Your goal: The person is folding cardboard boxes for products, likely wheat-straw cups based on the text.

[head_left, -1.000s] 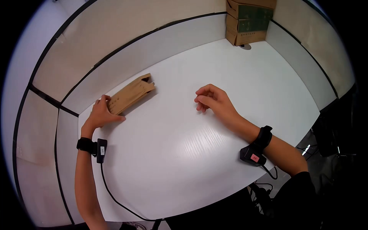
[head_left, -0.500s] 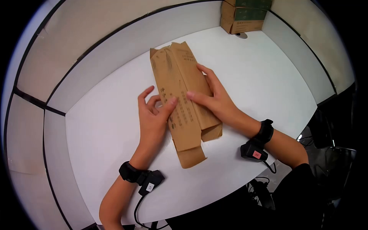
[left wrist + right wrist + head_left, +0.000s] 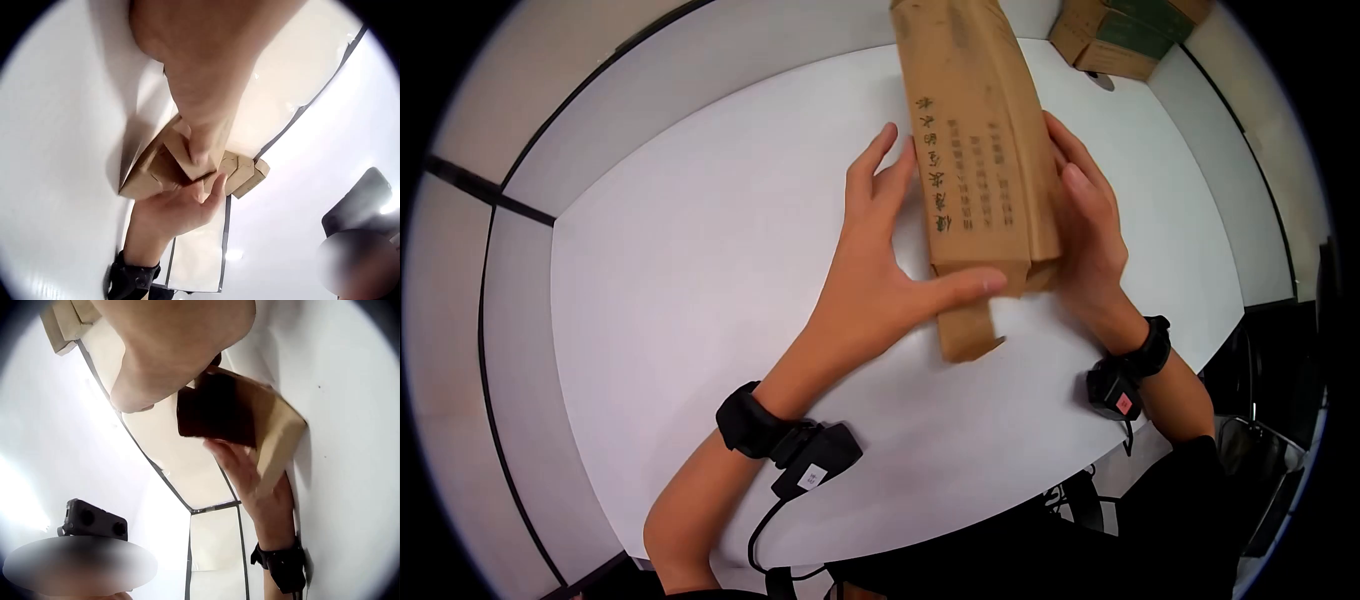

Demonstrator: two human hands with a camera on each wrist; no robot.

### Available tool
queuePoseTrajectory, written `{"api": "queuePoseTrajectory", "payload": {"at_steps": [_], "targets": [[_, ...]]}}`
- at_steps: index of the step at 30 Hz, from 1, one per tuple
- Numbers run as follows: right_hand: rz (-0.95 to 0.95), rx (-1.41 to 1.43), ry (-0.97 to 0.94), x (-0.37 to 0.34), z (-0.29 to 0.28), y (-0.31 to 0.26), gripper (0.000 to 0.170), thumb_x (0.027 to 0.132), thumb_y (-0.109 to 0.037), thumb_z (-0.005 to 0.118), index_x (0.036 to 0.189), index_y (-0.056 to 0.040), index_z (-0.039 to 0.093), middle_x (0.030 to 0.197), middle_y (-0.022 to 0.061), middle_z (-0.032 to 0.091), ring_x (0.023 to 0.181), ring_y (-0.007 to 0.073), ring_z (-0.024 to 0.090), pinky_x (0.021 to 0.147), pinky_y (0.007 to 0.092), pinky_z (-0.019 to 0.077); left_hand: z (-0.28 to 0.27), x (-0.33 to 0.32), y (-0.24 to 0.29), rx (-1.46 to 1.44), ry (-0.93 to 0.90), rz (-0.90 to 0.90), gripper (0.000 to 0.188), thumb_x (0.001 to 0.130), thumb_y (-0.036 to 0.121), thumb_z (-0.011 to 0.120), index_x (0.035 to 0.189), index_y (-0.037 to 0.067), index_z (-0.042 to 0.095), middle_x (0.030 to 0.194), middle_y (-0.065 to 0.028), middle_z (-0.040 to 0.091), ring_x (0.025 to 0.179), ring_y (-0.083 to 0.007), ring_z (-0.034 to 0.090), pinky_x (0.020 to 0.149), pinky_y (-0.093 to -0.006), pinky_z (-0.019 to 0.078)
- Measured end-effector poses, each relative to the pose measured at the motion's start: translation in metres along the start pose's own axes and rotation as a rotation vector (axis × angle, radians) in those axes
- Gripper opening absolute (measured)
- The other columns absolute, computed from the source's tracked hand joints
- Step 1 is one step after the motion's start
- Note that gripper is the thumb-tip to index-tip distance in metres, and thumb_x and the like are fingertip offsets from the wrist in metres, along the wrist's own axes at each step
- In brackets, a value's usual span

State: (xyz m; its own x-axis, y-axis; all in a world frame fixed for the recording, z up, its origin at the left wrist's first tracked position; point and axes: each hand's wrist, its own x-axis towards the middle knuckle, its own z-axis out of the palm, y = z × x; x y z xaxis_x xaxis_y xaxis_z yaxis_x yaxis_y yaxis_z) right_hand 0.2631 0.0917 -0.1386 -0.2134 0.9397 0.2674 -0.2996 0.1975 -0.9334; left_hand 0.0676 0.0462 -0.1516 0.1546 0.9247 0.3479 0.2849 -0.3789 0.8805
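A brown cardboard box (image 3: 975, 150), long and printed with dark characters, stands tilted between both hands in the head view. Its near end is open, with a loose flap (image 3: 967, 335) hanging down. My left hand (image 3: 855, 285) is along the left side, fingers mostly straight, thumb laid across the near end. On the other side, my right hand (image 3: 1095, 235) holds the box, its fingers partly hidden by the cardboard. The right wrist view looks into the dark opening (image 3: 219, 412); in the left wrist view the left thumb (image 3: 199, 150) presses the end flap.
Stacked cardboard boxes (image 3: 1125, 35) stand in the far right corner of the white table (image 3: 700, 220). Low partition walls (image 3: 730, 60) border the back and left. A cable (image 3: 755, 530) runs from the left wrist camera (image 3: 815, 460) over the table's front edge.
The left hand has brought the box from the left to the middle, where both hands meet it. Since then it has moved farther right, and the left thumb has shifted to its near end.
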Motion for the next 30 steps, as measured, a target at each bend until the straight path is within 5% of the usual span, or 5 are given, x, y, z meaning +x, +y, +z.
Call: {"api": "queuePoseTrajectory", "payload": {"at_steps": [3, 8, 15, 21, 30], "targets": [[0.001, -0.112, -0.157, -0.005, 0.001, -0.003, 0.067, 0.094, -0.028, 0.051, 0.146, 0.0074, 0.03, 0.145, 0.0192, 0.042, 0.13, 0.0249, 0.045, 0.11, 0.0342, 0.0307, 0.002, 0.0, -0.007, -0.136, 0.222, -0.025, 0.105, 0.08, 0.021, 0.079, 0.155, 0.008, 0.006, 0.149, -0.0192, 0.023, 0.135, -0.0354, 0.035, 0.107, -0.0452, 0.0389], [0.061, -0.183, -0.543, -0.005, -0.001, 0.001, 0.059, 0.091, -0.006, 0.051, 0.148, -0.0011, 0.034, 0.152, 0.0146, 0.035, 0.138, 0.0295, 0.038, 0.111, 0.0437, 0.0359, -0.004, -0.002, -0.009, -0.047, 0.282, -0.106, 0.096, 0.084, 0.013, 0.073, 0.156, 0.012, 0.01, 0.142, -0.0175, 0.032, 0.127, -0.0328, 0.044, 0.107, -0.0424, 0.0392], [-0.168, -0.611, -0.324, -0.003, 0.005, -0.001, 0.062, 0.084, -0.007, 0.072, 0.14, -0.009, 0.046, 0.135, 0.0114, 0.05, 0.122, 0.0244, 0.053, 0.092, 0.0368, 0.0528, 0.003, -0.001, -0.009, -0.077, 0.203, -0.058, 0.095, 0.079, 0.016, 0.078, 0.155, 0.014, 0.021, 0.113, -0.0131, 0.046, 0.105, -0.0253, 0.053, 0.096, -0.0388, 0.0464], [-0.242, -0.744, -0.16, 0.011, -0.007, 0.0, 0.055, 0.079, -0.009, 0.078, 0.128, -0.0075, 0.053, 0.114, 0.0101, 0.06, 0.094, 0.0211, 0.064, 0.072, 0.0284, 0.0559, 0.005, -0.004, 0.002, -0.065, 0.045, -0.035, 0.074, 0.081, 0.018, 0.079, 0.146, 0.018, 0.043, 0.121, -0.0122, 0.043, 0.088, -0.0183, 0.062, 0.079, -0.03, 0.0534], [-0.363, -0.811, -0.488, 0.006, -0.009, -0.002, 0.056, 0.076, -0.021, 0.083, 0.117, -0.0057, 0.049, 0.091, 0.0098, 0.059, 0.078, 0.0246, 0.062, 0.069, 0.0324, 0.0547, 0.003, -0.005, 0.001, 0.032, 0.226, -0.054, 0.069, 0.084, 0.0, 0.069, 0.144, 0.017, 0.043, 0.114, -0.01, 0.048, 0.076, -0.0151, 0.059, 0.065, -0.0268, 0.052]]}}
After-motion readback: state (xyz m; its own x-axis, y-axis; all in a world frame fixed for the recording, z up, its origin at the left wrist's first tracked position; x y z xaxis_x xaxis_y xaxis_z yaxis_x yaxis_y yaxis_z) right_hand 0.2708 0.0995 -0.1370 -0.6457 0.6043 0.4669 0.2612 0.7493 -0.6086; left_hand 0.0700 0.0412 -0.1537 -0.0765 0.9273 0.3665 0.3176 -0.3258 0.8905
